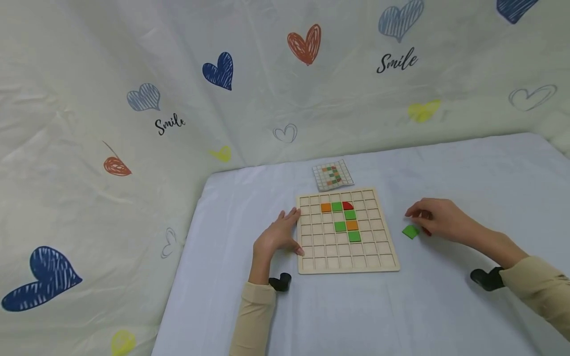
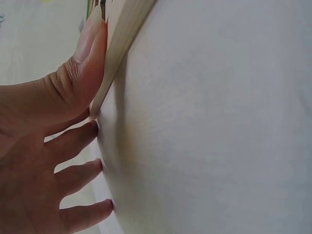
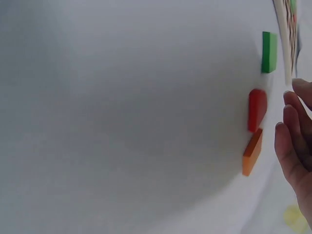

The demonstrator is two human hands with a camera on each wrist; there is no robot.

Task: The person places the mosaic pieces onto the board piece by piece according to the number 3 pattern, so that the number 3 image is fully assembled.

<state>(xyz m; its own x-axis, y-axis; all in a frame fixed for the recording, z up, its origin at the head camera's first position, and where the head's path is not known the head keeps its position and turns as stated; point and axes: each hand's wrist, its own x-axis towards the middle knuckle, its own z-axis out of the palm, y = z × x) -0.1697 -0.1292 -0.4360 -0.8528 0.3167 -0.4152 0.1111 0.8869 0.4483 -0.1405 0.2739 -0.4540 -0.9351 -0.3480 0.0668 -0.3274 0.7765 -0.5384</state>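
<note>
A wooden grid board (image 1: 314,257) lies flat, with several green, orange and red tiles in its squares. My left hand (image 1: 279,235) is at the board's left edge, fingers spread; in the left wrist view the thumb (image 2: 80,73) touches the edge and other fingertips rest on the cloth. To the right of the board, my right hand (image 1: 441,220) hovers with loosely bent fingers and nothing visible in them. Near it a green tile (image 1: 410,231) lies on the cloth. The right wrist view also shows a red tile with a rounded corner (image 3: 257,109) and an orange tile (image 3: 252,152), hidden by the hand in the head view.
Behind the board lies a small pattern card (image 1: 320,180) with a grid and coloured squares. White cloth (image 1: 347,316) covers the table. A curtain printed with hearts (image 1: 249,109) hangs at the back and left. Black wrist mounts (image 1: 280,282) show at both sleeves.
</note>
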